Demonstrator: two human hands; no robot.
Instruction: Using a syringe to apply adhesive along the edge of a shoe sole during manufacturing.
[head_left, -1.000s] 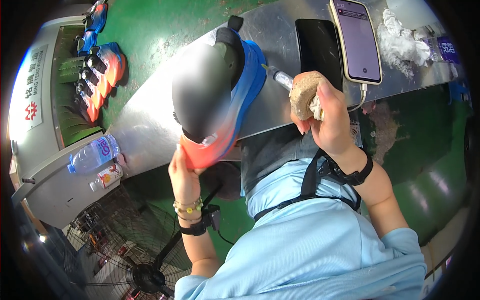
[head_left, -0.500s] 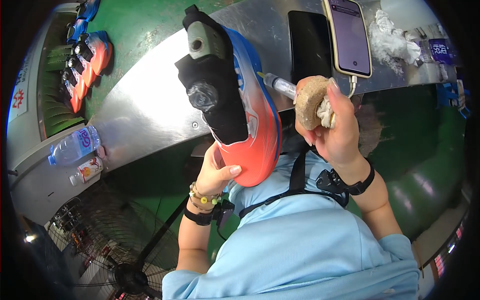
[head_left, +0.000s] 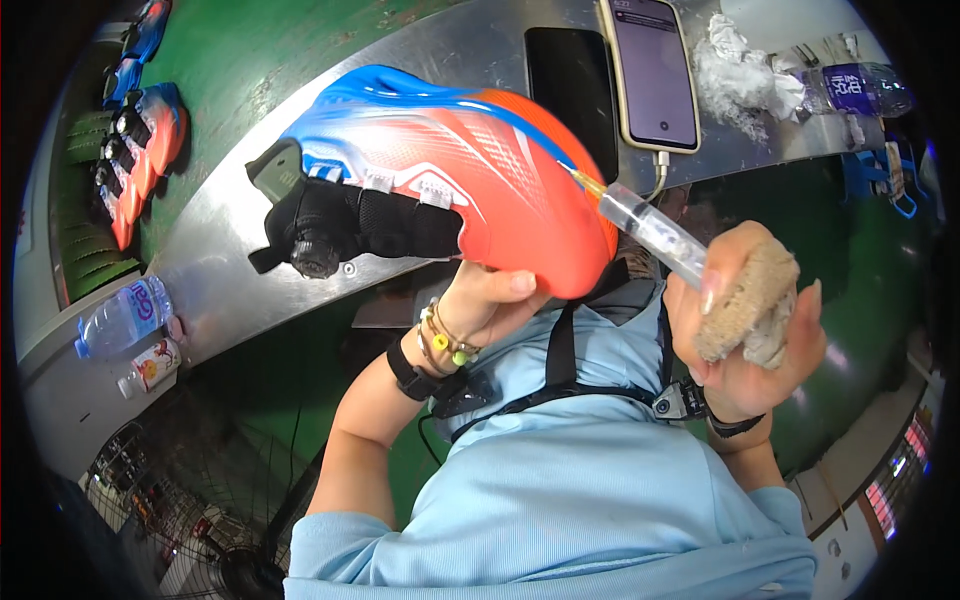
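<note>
My left hand (head_left: pixel 490 300) grips the toe end of a running shoe (head_left: pixel 510 190), coral at the front and fading to blue at the heel, with black lining and a dial at the opening. The shoe is tilted with its side facing up, over the edge of the metal table. In my right hand (head_left: pixel 745 360) is a clear syringe (head_left: pixel 655 235) with a yellowish needle hub, its needle at the line between upper and sole near the toe. Whether it touches cannot be told. That hand also holds a tan, rough block (head_left: pixel 750 290) with pale crumpled material against it.
On the metal table (head_left: pixel 250 230) lie a black phone (head_left: pixel 575 90), a lit phone (head_left: pixel 652 80) with a cable, white crumpled tissue (head_left: pixel 735 75) and a purple-labelled bottle (head_left: pixel 855 88). Two bottles (head_left: pixel 125 318) lie at left, below several similar shoes (head_left: pixel 150 140). A fan (head_left: pixel 240 560) stands lower left.
The shoe has turned from heel-away to lying sideways, its heel now to the left. My right hand has moved down and right, and the syringe needle now points at the sole line near the toe.
</note>
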